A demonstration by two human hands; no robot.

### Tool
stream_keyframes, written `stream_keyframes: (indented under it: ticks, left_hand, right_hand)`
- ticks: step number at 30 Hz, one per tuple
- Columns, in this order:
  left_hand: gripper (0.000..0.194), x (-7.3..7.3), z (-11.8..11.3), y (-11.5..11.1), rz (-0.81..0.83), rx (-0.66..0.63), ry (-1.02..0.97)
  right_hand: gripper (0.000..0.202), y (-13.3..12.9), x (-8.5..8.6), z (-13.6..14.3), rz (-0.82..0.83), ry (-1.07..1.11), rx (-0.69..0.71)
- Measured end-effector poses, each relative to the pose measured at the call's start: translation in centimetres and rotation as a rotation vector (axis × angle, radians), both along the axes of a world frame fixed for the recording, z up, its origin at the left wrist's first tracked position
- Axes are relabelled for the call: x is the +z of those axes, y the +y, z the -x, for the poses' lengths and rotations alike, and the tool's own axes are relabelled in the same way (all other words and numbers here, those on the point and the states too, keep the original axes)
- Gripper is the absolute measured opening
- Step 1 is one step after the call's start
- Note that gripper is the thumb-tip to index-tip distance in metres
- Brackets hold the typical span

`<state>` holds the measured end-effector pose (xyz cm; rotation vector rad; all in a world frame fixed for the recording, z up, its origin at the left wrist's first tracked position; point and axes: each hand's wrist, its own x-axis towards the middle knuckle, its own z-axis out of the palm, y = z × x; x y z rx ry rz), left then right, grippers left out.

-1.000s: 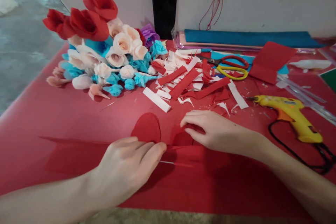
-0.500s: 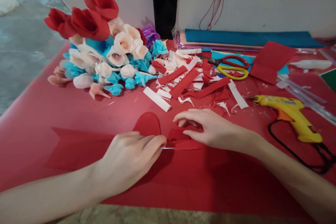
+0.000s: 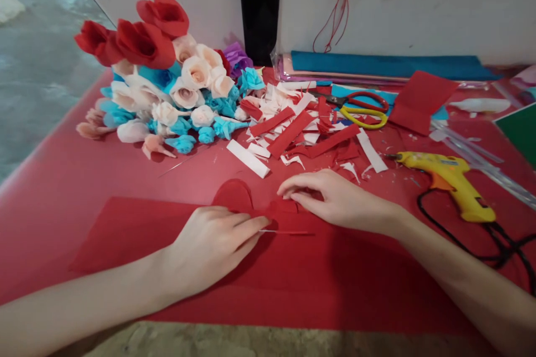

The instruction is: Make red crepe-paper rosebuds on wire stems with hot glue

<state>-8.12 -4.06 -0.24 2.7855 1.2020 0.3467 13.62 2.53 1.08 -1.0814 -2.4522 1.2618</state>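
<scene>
My left hand [image 3: 224,242] lies palm down with its fingers closed on one end of a thin stick [image 3: 291,232], whose red-coated part points right. Under this hand stretches a long red paper strip [image 3: 129,231]. A rounded red paper petal [image 3: 232,194] stands up just beyond the left fingers. My right hand [image 3: 330,198] brings thumb and fingertips together on a small red paper piece [image 3: 287,206] beyond the stick. Both lie on red and blend into it, so their edges are partly hidden.
Paper flowers [image 3: 184,89] are heaped at the back left. Red and white scraps [image 3: 293,128] lie ahead, with scissors [image 3: 364,111] behind them. A yellow glue gun [image 3: 452,181] with a black cord rests right. Folded paper [image 3: 389,64] lies along the wall.
My right thumb and fingers have closed together at the small red piece. The paper strip at left lies more spread out. The view has shifted slightly.
</scene>
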Motion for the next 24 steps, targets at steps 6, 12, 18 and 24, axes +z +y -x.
stream_keyframes:
  ticks: [6,12,18,24]
  left_hand:
    - [0.019,-0.2,0.0,-0.1,0.02,-0.027,-0.01]
    - [0.03,-0.1,-0.3,0.0,0.039,-0.001,0.017]
    - [0.035,-0.7,-0.4,0.0,0.021,-0.018,0.069]
    - [0.036,-1.3,-0.4,0.0,0.011,-0.016,0.057]
  right_hand:
    - [0.028,0.1,0.2,-0.3,-0.021,0.006,-0.004]
    - [0.029,-0.2,0.6,-0.3,-0.023,0.023,0.007]
    - [0.026,-0.4,0.7,-0.2,-0.034,0.051,0.038]
    - [0.025,-0.4,0.2,-0.1,-0.029,0.049,0.061]
